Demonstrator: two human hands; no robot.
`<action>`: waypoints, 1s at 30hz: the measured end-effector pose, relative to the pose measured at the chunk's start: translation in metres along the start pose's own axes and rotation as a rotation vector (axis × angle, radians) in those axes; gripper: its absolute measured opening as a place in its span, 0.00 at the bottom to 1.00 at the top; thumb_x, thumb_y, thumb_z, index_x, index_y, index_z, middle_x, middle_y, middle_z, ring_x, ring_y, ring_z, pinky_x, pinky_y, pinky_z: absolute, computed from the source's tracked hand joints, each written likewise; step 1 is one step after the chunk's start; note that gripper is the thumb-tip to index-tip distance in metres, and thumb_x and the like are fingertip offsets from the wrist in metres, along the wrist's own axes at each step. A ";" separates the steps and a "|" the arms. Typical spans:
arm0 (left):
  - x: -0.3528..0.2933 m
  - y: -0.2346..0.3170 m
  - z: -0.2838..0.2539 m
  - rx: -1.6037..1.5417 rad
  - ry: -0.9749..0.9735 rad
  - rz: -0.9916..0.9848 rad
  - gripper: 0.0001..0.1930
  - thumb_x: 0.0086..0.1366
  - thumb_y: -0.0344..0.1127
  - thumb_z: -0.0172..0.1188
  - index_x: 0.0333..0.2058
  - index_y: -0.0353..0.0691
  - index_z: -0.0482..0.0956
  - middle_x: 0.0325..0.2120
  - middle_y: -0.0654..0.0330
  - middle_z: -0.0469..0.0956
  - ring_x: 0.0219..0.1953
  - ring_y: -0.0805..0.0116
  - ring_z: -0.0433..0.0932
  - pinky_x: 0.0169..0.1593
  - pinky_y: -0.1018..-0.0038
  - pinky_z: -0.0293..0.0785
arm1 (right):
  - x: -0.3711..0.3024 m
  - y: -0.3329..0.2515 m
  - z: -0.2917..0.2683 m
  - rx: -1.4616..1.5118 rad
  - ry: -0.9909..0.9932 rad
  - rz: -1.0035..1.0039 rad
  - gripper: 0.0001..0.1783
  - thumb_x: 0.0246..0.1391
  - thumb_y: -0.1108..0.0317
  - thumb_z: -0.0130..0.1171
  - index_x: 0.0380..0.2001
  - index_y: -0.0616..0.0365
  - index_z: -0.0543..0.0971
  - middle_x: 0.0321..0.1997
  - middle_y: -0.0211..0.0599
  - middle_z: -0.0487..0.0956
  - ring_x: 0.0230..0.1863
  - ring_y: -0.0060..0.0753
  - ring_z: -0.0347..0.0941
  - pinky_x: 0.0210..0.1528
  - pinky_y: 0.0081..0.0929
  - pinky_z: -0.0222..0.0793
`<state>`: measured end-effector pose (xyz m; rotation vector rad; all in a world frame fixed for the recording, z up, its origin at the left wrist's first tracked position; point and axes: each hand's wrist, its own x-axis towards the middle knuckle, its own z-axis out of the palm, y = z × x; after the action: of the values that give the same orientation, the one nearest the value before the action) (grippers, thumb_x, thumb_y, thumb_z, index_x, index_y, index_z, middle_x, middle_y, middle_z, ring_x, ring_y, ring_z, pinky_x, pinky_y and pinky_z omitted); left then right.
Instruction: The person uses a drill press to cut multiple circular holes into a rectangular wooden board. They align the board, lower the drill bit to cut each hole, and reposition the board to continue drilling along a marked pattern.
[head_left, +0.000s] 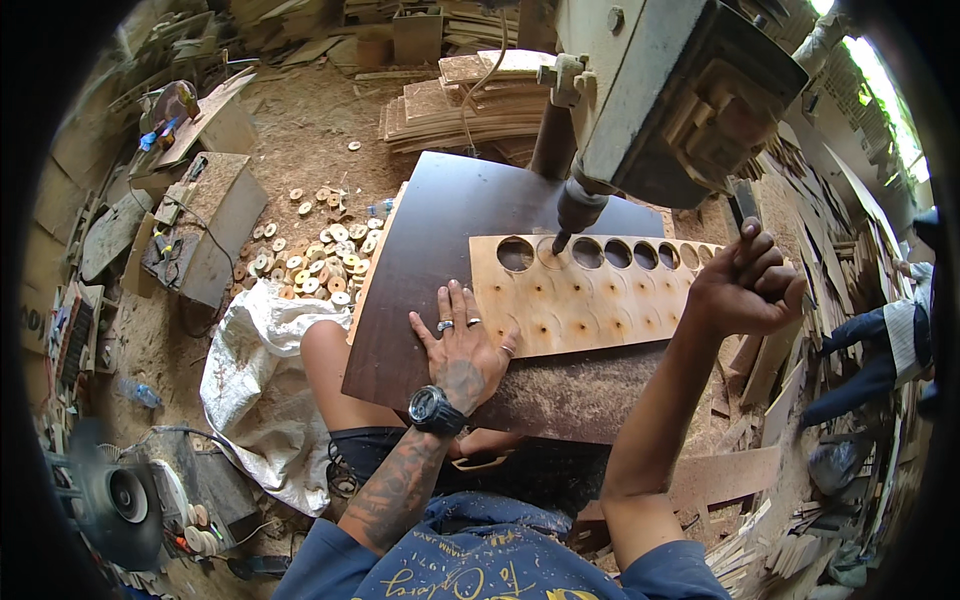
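Observation:
A pale plywood strip (600, 318) lies on the dark board (410, 270). Several round holes run along its far edge; outlined circles with small centre holes cover the rest. My left hand (465, 350) lies flat, fingers spread, across the strip's left end and the dark board. Over the strip's far row stands a drill press (640, 90), its bit (562, 240) down at a circle beside the leftmost hole. My right hand (750, 280) is raised at the right, fingers curled closed around the end of the press's dark lever (742, 200), mostly hidden by the fist.
Loose wooden discs (325, 260) are heaped on the floor left of the board, near a white sack (265, 370). Stacked wood sheets (430, 115) stand behind. Sawdust (580, 395) covers the board's near edge. A fan (125, 495) is at lower left; another person (880, 340) is at far right.

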<state>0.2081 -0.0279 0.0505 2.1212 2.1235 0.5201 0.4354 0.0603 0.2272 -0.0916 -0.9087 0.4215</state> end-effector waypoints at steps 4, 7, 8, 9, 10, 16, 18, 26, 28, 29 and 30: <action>0.000 0.001 -0.002 -0.017 -0.012 -0.005 0.43 0.66 0.63 0.39 0.61 0.22 0.54 0.66 0.41 0.46 0.70 0.48 0.41 0.62 0.33 0.27 | -0.006 0.003 -0.005 0.027 0.018 0.000 0.28 0.59 0.55 0.41 0.07 0.45 0.48 0.09 0.25 0.43 0.18 0.24 0.42 0.39 0.32 0.55; 0.001 0.001 -0.003 -0.032 -0.035 -0.020 0.43 0.65 0.62 0.40 0.61 0.22 0.54 0.66 0.41 0.46 0.70 0.48 0.41 0.62 0.33 0.27 | -0.006 0.003 -0.007 0.066 0.049 0.011 0.28 0.59 0.55 0.41 0.08 0.45 0.48 0.10 0.25 0.43 0.18 0.24 0.42 0.38 0.31 0.55; 0.001 0.001 -0.003 -0.029 -0.035 -0.021 0.43 0.65 0.62 0.40 0.61 0.22 0.54 0.66 0.41 0.46 0.70 0.48 0.41 0.62 0.33 0.27 | -0.006 0.003 -0.006 0.051 0.020 0.007 0.27 0.58 0.54 0.41 0.08 0.45 0.48 0.10 0.25 0.43 0.18 0.24 0.41 0.38 0.31 0.55; 0.001 0.001 -0.002 -0.029 -0.004 -0.012 0.43 0.65 0.62 0.40 0.61 0.22 0.54 0.66 0.41 0.46 0.70 0.49 0.41 0.62 0.33 0.27 | -0.005 0.002 -0.004 0.049 0.018 0.005 0.27 0.58 0.54 0.41 0.08 0.45 0.48 0.10 0.25 0.43 0.18 0.24 0.41 0.38 0.31 0.55; 0.001 0.001 -0.002 -0.016 -0.017 -0.017 0.43 0.65 0.62 0.41 0.61 0.23 0.54 0.66 0.41 0.46 0.70 0.49 0.41 0.62 0.33 0.27 | -0.004 0.001 -0.001 0.046 0.016 0.005 0.27 0.58 0.54 0.41 0.08 0.45 0.48 0.10 0.25 0.43 0.18 0.24 0.41 0.38 0.31 0.55; 0.003 0.001 0.000 0.012 0.008 -0.016 0.42 0.65 0.61 0.41 0.61 0.23 0.54 0.66 0.42 0.48 0.70 0.49 0.42 0.62 0.32 0.28 | 0.010 -0.012 0.028 -0.007 0.138 0.047 0.27 0.55 0.52 0.41 0.08 0.46 0.47 0.09 0.25 0.41 0.17 0.24 0.38 0.32 0.30 0.52; 0.004 0.001 0.000 -0.006 0.010 -0.033 0.42 0.65 0.60 0.41 0.61 0.23 0.54 0.66 0.42 0.48 0.70 0.49 0.43 0.62 0.32 0.28 | 0.021 -0.012 0.041 -0.067 0.185 0.029 0.26 0.55 0.52 0.41 0.09 0.46 0.47 0.09 0.24 0.40 0.15 0.23 0.37 0.27 0.29 0.50; 0.001 -0.003 -0.001 -0.028 0.035 0.026 0.37 0.66 0.61 0.41 0.66 0.42 0.53 0.67 0.44 0.45 0.70 0.43 0.38 0.60 0.30 0.25 | 0.174 0.033 0.093 -0.560 -0.118 0.359 0.18 0.62 0.60 0.44 0.17 0.46 0.60 0.13 0.23 0.53 0.12 0.22 0.47 0.17 0.20 0.49; 0.001 -0.007 -0.005 -0.030 0.008 0.049 0.34 0.66 0.61 0.41 0.66 0.52 0.54 0.67 0.45 0.45 0.69 0.41 0.38 0.60 0.29 0.23 | 0.214 0.069 0.094 -0.767 -0.126 0.416 0.12 0.60 0.61 0.46 0.25 0.53 0.70 0.15 0.29 0.66 0.15 0.28 0.65 0.22 0.23 0.64; 0.002 -0.011 -0.007 -0.039 -0.011 0.045 0.33 0.66 0.61 0.41 0.66 0.56 0.55 0.67 0.45 0.45 0.69 0.39 0.38 0.60 0.29 0.22 | 0.229 0.086 0.090 -0.805 -0.171 0.443 0.12 0.60 0.61 0.47 0.25 0.53 0.70 0.15 0.28 0.66 0.14 0.28 0.64 0.22 0.24 0.64; 0.002 -0.015 -0.011 -0.055 -0.031 0.050 0.31 0.66 0.60 0.40 0.65 0.60 0.56 0.67 0.45 0.45 0.69 0.38 0.38 0.59 0.29 0.22 | 0.239 0.097 0.081 -0.799 -0.198 0.461 0.11 0.60 0.60 0.47 0.26 0.52 0.70 0.15 0.28 0.66 0.14 0.28 0.64 0.21 0.24 0.64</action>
<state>0.1904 -0.0272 0.0564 2.1434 2.0201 0.5409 0.4705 0.2343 0.4313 -1.0201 -1.2120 0.4744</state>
